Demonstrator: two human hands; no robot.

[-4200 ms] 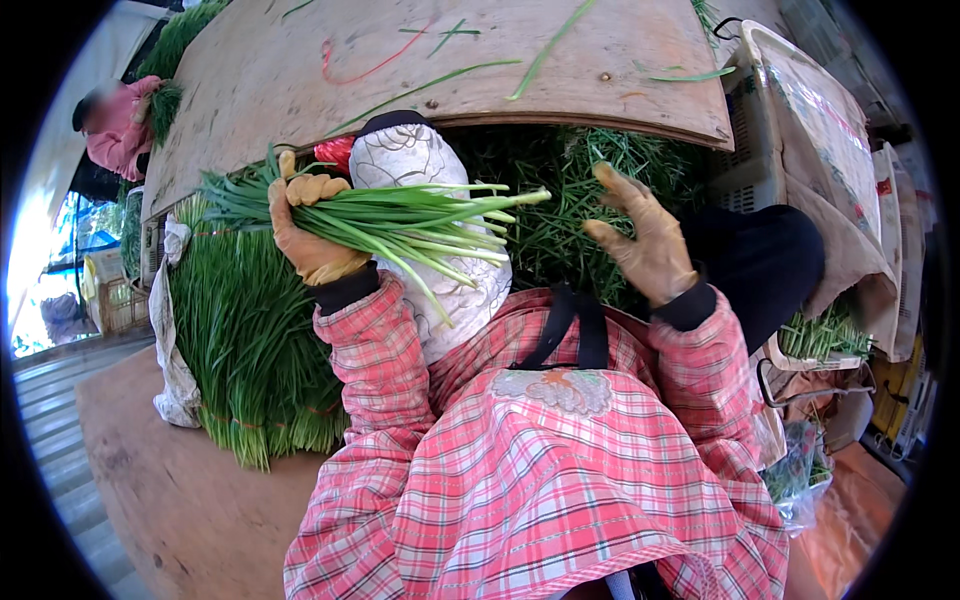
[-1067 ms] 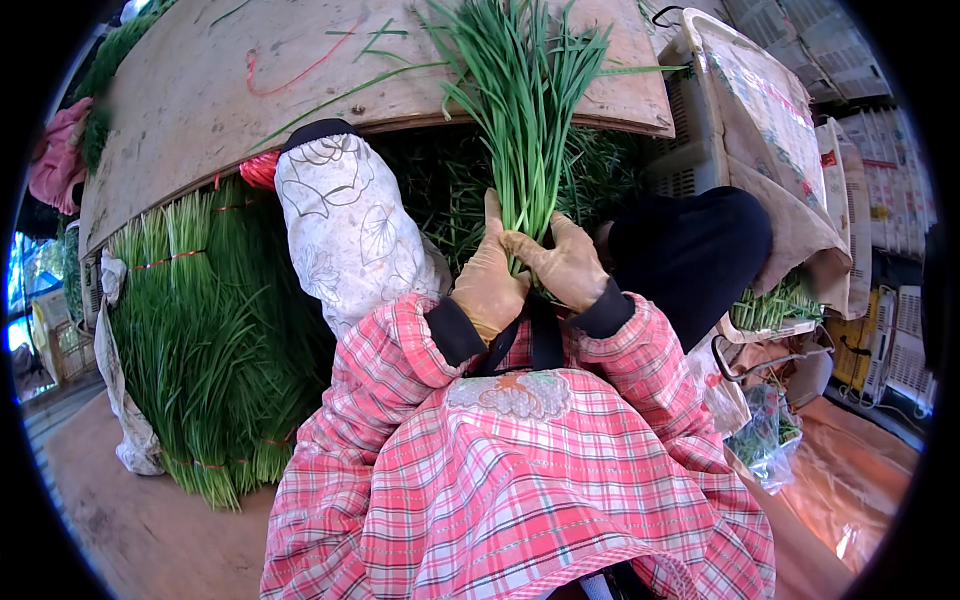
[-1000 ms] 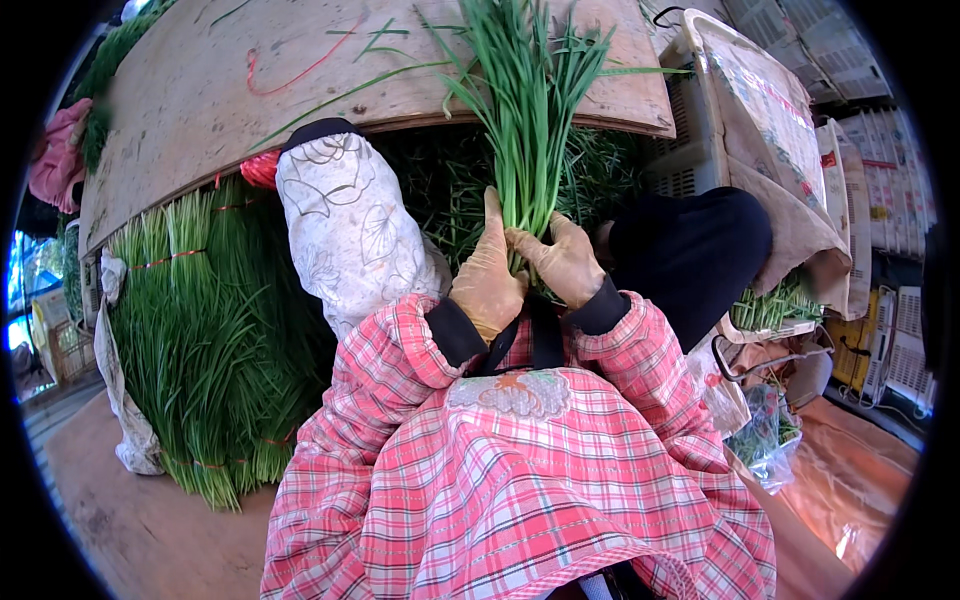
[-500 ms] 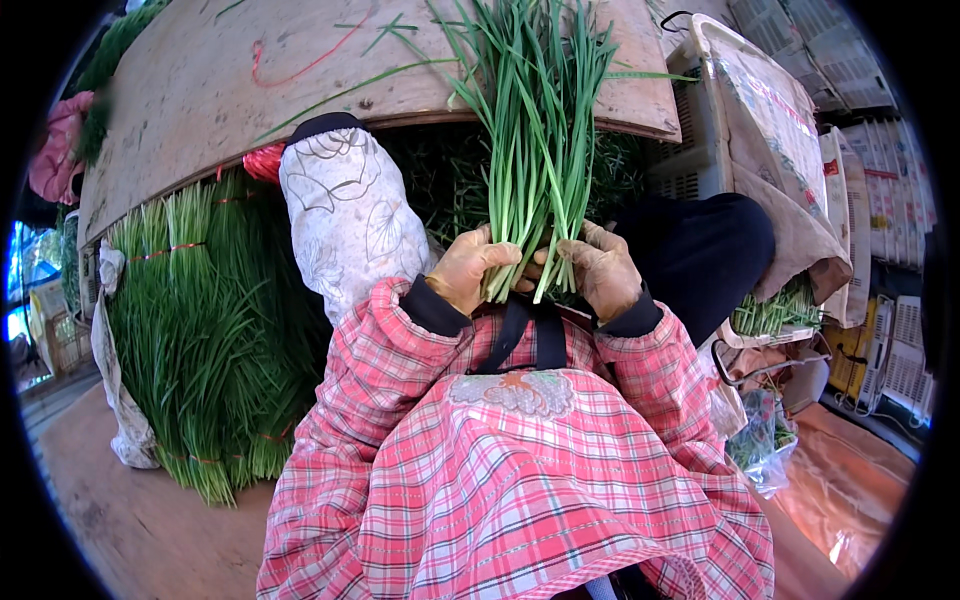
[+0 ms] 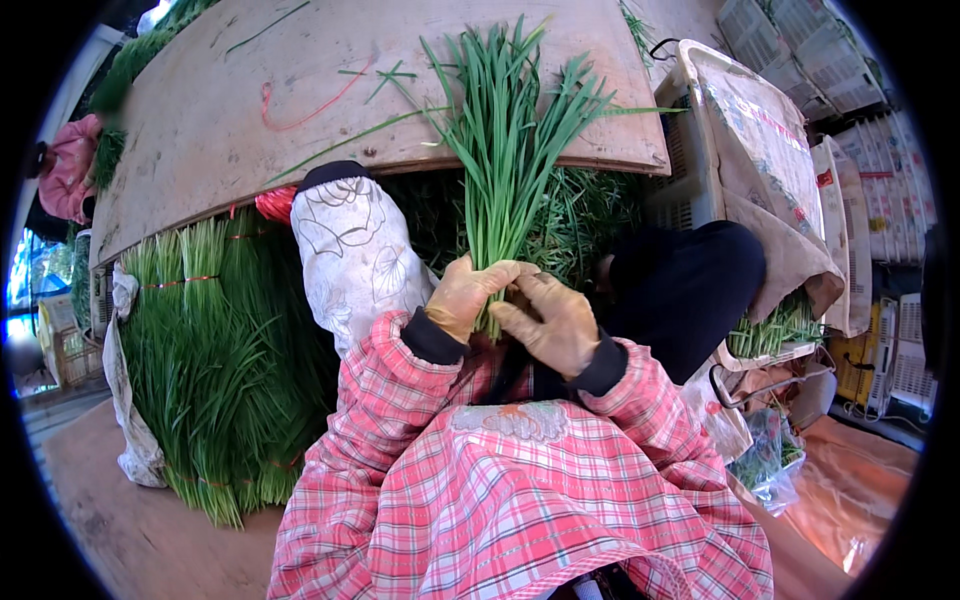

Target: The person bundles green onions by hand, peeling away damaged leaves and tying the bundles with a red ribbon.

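Observation:
A bunch of garlic chives stands between my hands, its leaves fanning out over the edge of a wooden board and its pale stem ends pointing toward me. My gloved left hand is wrapped round the stems near their lower end. From the other side my gloved right hand closes on the same stems, thumb and fingers bent in, fingertips meeting those of the left hand. Part of the stems is hidden behind the fingers.
Tied bundles of chives are stacked at my left beside a white sack. Red string hangs by my covered knee. More greens lie under the board. A cloth-covered crate stands at right. A person in pink is at far left.
Two separate portions of chives have come together into one narrower bunch. My right hand has moved left to meet the left hand, and the view has shifted slightly.

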